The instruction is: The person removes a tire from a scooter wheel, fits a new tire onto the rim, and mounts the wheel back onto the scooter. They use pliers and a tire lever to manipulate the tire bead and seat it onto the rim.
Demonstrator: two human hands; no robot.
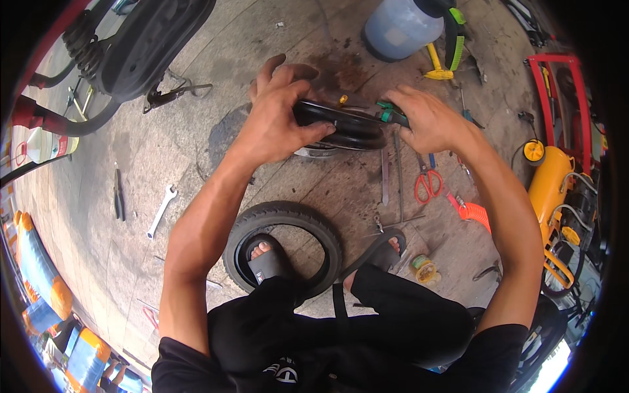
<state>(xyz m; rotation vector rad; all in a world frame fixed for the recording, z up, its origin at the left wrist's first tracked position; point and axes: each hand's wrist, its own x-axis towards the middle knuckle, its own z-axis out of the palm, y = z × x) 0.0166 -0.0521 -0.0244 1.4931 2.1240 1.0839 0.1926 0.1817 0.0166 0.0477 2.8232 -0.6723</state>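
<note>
In front of me, a black wheel rim (354, 136) with a small brass valve (343, 100) is held upright or tilted above a dark patch of floor; a silvery part shows beneath it. My left hand (282, 111) is closed round its left side, thumb on the black surface. At its right end, my right hand (426, 118) grips a green-and-black tool (391, 112), whose tip is at or near the rim; contact is unclear. A loose black tyre (310, 228) lies below, round my left sandalled foot.
Around me lie pliers (118, 196), a wrench (162, 209), red scissors (426, 183), a yellow hammer (438, 69), a coiled orange hose (475, 213) and an open tub (424, 268). A blue container (400, 29) stands ahead, a yellow compressor (550, 183) right, a scooter part (151, 39) upper left.
</note>
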